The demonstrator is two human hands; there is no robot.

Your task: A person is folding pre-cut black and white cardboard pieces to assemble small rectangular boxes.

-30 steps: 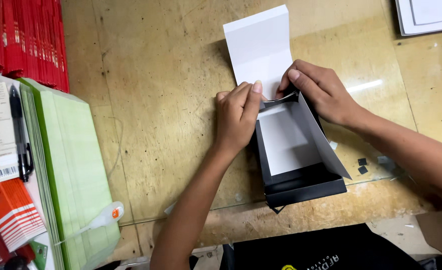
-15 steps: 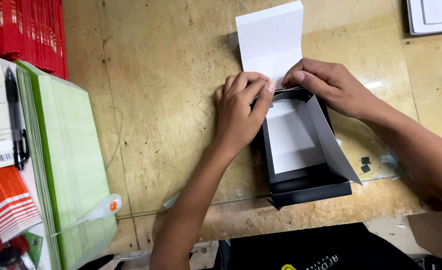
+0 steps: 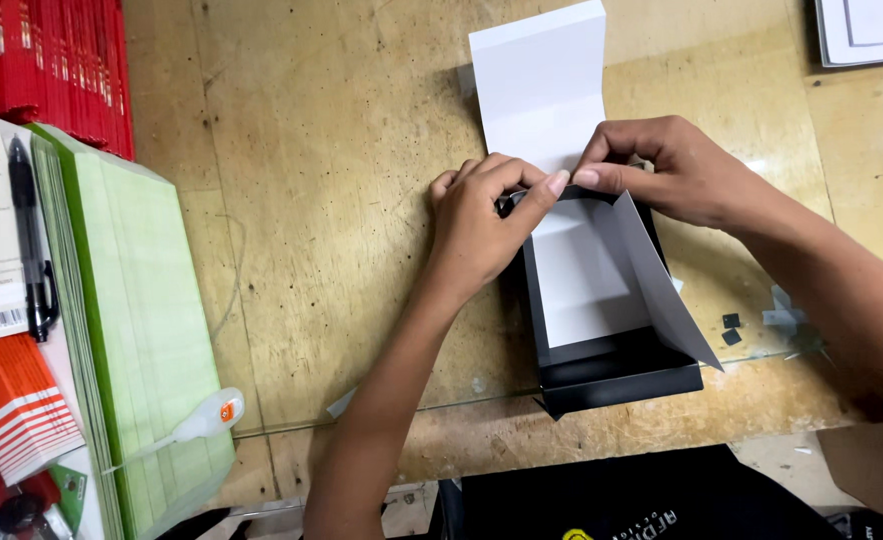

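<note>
A black cardboard box with a white inside lies on the wooden table in front of me. Its long white flap stands out flat beyond the far end, and a grey side flap leans up on the right. My left hand presses its fingers on the box's far left corner. My right hand pinches the fold at the far edge, fingertips meeting those of the left.
A thick stack of green sheets lies at the left with a small glue bottle on it. Red booklets line the far left. A black pen rests on printed paper. Small black scraps lie right of the box.
Both hands have slid closer together at the box's far edge, and the fingertips now meet on the fold. The view has shifted slightly, so the box sits further right.
</note>
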